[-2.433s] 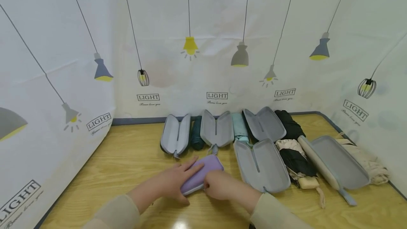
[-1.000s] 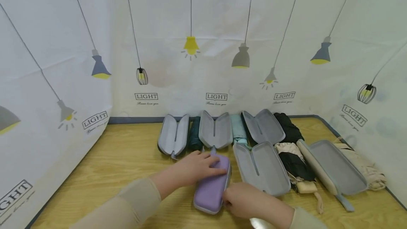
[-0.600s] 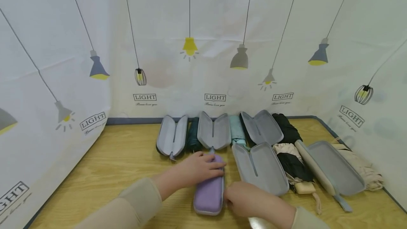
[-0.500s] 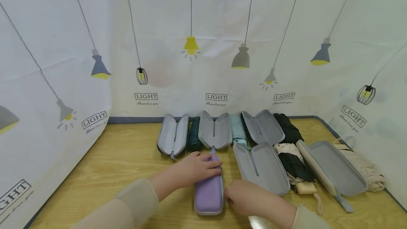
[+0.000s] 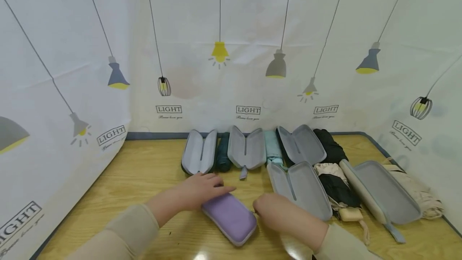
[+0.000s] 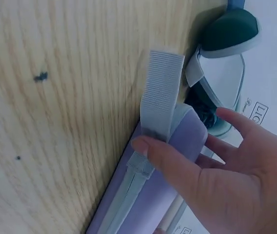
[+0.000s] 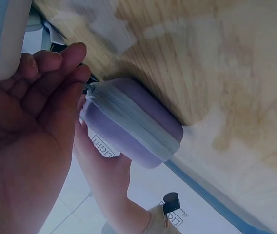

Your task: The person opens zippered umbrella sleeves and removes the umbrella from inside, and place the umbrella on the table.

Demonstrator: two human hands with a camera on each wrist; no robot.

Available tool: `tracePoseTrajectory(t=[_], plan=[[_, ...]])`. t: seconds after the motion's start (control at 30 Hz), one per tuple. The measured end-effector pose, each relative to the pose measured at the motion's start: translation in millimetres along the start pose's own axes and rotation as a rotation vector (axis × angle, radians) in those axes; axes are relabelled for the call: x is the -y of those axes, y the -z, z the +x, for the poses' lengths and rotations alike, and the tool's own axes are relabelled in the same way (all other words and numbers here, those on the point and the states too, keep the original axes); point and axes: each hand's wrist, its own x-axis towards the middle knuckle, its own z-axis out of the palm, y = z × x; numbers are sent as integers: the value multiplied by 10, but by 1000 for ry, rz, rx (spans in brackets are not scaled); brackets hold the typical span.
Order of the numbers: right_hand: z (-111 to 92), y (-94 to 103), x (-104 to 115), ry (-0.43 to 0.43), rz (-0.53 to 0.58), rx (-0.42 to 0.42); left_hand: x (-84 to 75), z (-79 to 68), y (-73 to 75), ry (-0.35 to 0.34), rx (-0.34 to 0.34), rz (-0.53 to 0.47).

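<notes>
A purple zip case lies slanted on the table, between my two hands. My left hand grips its far-left end, the thumb on the grey strap tab and the other fingers over the opposite side in the left wrist view. With thumb and index finger, my right hand pinches the small zipper pull at the case's right corner. The grey zipper band runs round the near end, and its two halves meet along the part seen in the right wrist view.
Open grey-lined cases stand along the back. Between them are a dark green folded umbrella and a light teal one. To the right lie a black bundle, a beige-and-black bundle and another open case.
The purple case has turned from pointing straight away to slanting, its far end swinging left with my left hand. My right hand stays at its right side, at the zipper.
</notes>
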Motion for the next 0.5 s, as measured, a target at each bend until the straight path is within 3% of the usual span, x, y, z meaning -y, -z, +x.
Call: tracePoseTrajectory(t=[0.2,0.5], plan=[[82,7,-27,-39,-11,-32,44,-76,-17,58,54,-41],[77,-36,-7,-61,-92,-77,169,-248,-161,197,90,-205]])
